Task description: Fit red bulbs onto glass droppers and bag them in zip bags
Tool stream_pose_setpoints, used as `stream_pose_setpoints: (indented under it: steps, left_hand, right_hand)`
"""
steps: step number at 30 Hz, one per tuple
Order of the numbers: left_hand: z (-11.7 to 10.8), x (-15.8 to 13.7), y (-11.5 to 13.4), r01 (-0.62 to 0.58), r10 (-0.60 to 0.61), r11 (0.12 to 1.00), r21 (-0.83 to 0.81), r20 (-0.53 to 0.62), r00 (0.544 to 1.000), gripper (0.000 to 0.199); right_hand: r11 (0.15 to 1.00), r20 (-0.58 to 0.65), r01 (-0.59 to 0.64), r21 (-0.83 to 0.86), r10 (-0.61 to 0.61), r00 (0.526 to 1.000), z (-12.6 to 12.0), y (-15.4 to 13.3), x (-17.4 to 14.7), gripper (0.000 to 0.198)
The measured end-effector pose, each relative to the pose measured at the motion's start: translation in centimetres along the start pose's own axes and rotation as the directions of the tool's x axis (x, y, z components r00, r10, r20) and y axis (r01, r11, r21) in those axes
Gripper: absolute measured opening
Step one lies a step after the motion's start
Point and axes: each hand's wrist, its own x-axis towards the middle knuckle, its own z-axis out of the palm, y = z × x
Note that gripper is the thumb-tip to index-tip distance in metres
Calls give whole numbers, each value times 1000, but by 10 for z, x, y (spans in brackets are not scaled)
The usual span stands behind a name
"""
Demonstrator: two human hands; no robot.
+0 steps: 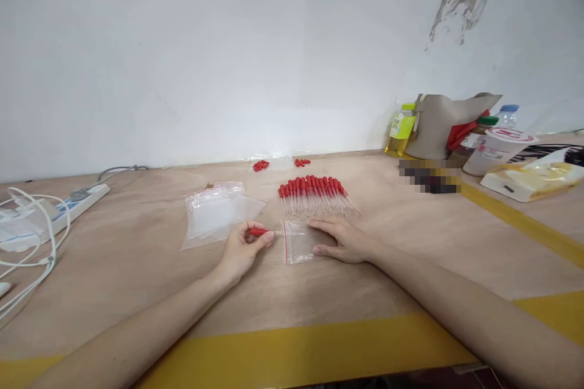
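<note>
Between the thumb and fingers of my left hand [244,249] is the red rubber bulb of a dropper [259,231]. Its clear stem points right, reaching the red-lined mouth of a small clear zip bag [298,246]; how far inside the tip lies, I cannot tell. My right hand [342,240] rests on the bag's right part, thumb and fingers apart and stretched out. Just beyond the bag, a row of several red-bulbed droppers [314,191] lies side by side, stems towards me. To the left of the row is a stack of clear zip bags [214,216].
Two small piles of red bulbs [261,165] lie on clear plastic near the wall. A power strip [86,203] with white cables is at left. At right stand a yellow-green bottle [399,130], a grey bag [438,124] and a paper cup [495,151]. Yellow tape [292,352] lines the table's front edge.
</note>
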Motion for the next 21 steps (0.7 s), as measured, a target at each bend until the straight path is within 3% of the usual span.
stream_pose_setpoints:
  steps: [5, 10, 15, 21]
  left_hand:
    - [2, -1, 3, 12, -44, 993, 121, 264, 963, 31]
    - [-8, -4, 14, -170, 71, 973, 156, 501, 863, 34]
    - [-12, -1, 9, -376, 215, 903, 208, 539, 815, 35]
    - [-11, 11, -8, -367, 225, 911, 186, 521, 823, 29]
  right_hand:
    - [1000, -7, 8, 14, -8, 1000, 3, -2, 3, 58]
    - [999, -18, 14, 35, -13, 1000, 6, -9, 5, 57]
    - [999, 7, 19, 43, -19, 1000, 7, -14, 6, 60]
    - [995, 27, 27, 101, -30, 999, 3, -10, 5, 64]
